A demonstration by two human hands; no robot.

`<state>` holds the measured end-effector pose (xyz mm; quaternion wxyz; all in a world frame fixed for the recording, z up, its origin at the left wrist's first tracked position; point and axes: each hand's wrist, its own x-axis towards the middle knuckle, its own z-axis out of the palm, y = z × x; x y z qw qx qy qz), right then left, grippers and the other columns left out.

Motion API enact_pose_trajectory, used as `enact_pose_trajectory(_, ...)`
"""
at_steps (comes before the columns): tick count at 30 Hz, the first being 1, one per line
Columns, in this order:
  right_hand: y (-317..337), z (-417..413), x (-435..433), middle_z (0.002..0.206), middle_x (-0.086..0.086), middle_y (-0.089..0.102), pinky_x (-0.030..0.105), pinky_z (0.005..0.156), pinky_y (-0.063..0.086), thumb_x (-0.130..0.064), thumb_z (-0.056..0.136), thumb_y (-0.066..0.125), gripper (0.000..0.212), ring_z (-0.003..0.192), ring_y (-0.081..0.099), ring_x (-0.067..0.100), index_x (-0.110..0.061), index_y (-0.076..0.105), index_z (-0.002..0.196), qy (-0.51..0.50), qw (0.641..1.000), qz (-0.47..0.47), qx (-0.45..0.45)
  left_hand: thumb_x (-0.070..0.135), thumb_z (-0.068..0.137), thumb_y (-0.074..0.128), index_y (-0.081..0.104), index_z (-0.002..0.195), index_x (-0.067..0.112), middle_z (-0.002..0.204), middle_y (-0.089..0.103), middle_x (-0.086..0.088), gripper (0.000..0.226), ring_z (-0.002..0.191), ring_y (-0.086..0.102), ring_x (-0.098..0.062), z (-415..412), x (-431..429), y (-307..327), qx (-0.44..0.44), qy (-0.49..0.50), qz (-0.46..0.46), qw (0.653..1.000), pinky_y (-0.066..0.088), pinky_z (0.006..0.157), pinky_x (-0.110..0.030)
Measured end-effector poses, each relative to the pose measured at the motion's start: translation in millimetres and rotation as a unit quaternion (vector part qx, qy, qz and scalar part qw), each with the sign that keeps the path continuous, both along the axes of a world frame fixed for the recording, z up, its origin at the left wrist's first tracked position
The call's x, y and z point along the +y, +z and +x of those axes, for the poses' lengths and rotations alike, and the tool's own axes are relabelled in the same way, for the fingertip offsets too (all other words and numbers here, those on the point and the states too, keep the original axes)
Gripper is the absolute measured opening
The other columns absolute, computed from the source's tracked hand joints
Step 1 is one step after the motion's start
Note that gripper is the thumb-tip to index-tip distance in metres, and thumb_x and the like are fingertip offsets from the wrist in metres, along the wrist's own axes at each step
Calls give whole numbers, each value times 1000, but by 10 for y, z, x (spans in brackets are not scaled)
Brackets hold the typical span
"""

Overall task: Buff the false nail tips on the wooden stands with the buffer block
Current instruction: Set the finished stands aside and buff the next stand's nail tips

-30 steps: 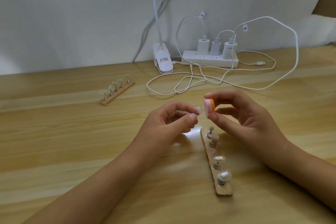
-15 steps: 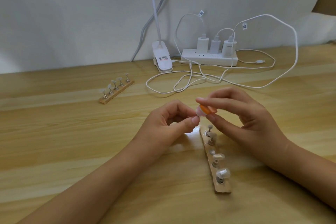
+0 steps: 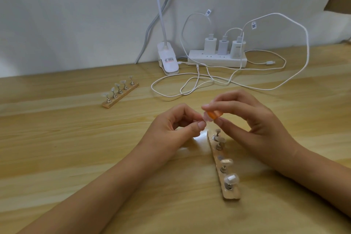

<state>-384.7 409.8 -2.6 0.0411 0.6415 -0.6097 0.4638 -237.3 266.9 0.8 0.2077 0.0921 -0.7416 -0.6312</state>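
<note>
Two hands meet above the bench [image 3: 57,148], just beyond the far end of the near wooden stand [image 3: 230,194]. Our left hand [image 3: 176,129] pinches a pale nail tip [image 3: 206,118] between thumb and forefinger; the tip is blurred, so we cannot tell how it sits on its peg. Our right hand [image 3: 254,121] grips the orange buffer block [image 3: 215,115] between thumb and fingertips and holds it against that tip. On the near stand four pegs stand upright, the two nearest us carrying clear tips, and one bare metal spot [image 3: 220,157] shows mid-row. A second stand [image 3: 121,95] with five tips lies well apart, back on the left. Against the wall sit a power strip [image 3: 216,61] with three chargers, looped white cables [image 3: 190,85] and a lamp clip [image 3: 168,62].
</note>
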Motion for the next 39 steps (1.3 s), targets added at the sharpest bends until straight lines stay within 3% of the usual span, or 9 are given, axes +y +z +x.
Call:
enact_pose_trajectory(3, -12, 12, 10, 112, 1, 59, 20, 95, 44, -15, 94, 65, 27, 109, 59, 15, -20, 67, 121, 19, 999, 2, 34, 25, 78, 72, 67, 74, 28, 76, 65, 6, 7, 72, 60, -7, 4, 12, 18, -11, -1, -4, 1000, 49, 69, -22)
enact_pose_trajectory(6, -3, -56, 5, 110, 3, 59, 26, 95, 47, -9, 93, 65, 30, 108, 59, 14, -18, 67, 122, -7, 1000, 16, 8, 17, 85, 72, 67, 78, 22, 76, 65, 6, 10, 71, 59, -7, 3, -6, 2, -25, 6, -20, 999, 47, 70, -24)
enact_pose_trajectory(11, -10, -1, 21, 115, 8, 55, 30, 92, 51, -8, 99, 55, 30, 108, 61, 24, -12, 65, 127, 51, 994, 4, 97, 11, 85, 70, 63, 75, 20, 67, 63, 12, 15, 65, 56, -2, -4, 31, 25, -25, 16, -38, 999, 43, 64, -14)
enact_pose_trajectory(15, 6, -77, -7, 115, 10, 55, 29, 93, 51, 2, 96, 53, 34, 105, 63, 19, -9, 64, 126, 15, 998, 4, 64, 13, 84, 72, 69, 77, 20, 77, 68, 1, 11, 72, 58, -7, -3, 31, 12, -32, 31, -26, 999, 47, 71, -23)
enact_pose_trajectory(19, -16, -34, 14, 118, 7, 54, 22, 93, 48, 3, 95, 55, 37, 110, 63, 22, -12, 64, 127, 37, 995, 11, 90, 23, 80, 75, 68, 70, 25, 69, 64, 7, 12, 68, 55, -8, 0, 38, 23, -24, 29, -21, 999, 44, 67, -22)
enact_pose_trajectory(25, -9, -38, -4, 116, 9, 55, 27, 94, 50, 4, 92, 57, 37, 109, 62, 21, -11, 66, 125, 9, 997, 7, 79, 19, 82, 75, 72, 76, 26, 75, 67, 6, 10, 72, 57, -9, -6, 28, 0, -25, 31, -21, 999, 47, 72, -30)
enact_pose_trajectory(28, -2, -48, 2, 115, 7, 57, 29, 93, 50, 4, 92, 57, 37, 108, 62, 23, -11, 66, 125, 10, 996, 10, 88, 21, 82, 76, 72, 77, 23, 76, 68, 0, 6, 72, 57, -10, -6, 22, -1, -27, 36, -24, 999, 47, 72, -30)
enact_pose_trajectory(32, 17, -49, 12, 114, 5, 58, 20, 97, 43, -1, 93, 58, 34, 112, 58, 16, -14, 68, 123, -22, 997, 10, 75, 14, 85, 73, 72, 79, 21, 74, 68, 6, 9, 69, 60, -7, -7, 16, -11, -26, 25, -20, 999, 49, 70, -20)
enact_pose_trajectory(39, 21, -27, 11, 113, 4, 60, 23, 97, 44, -4, 92, 60, 33, 111, 59, 13, -15, 67, 122, -19, 999, 4, 50, 14, 83, 72, 69, 77, 24, 73, 66, 2, 12, 70, 61, -8, -11, 25, -4, -15, 24, 7, 1000, 49, 68, -18)
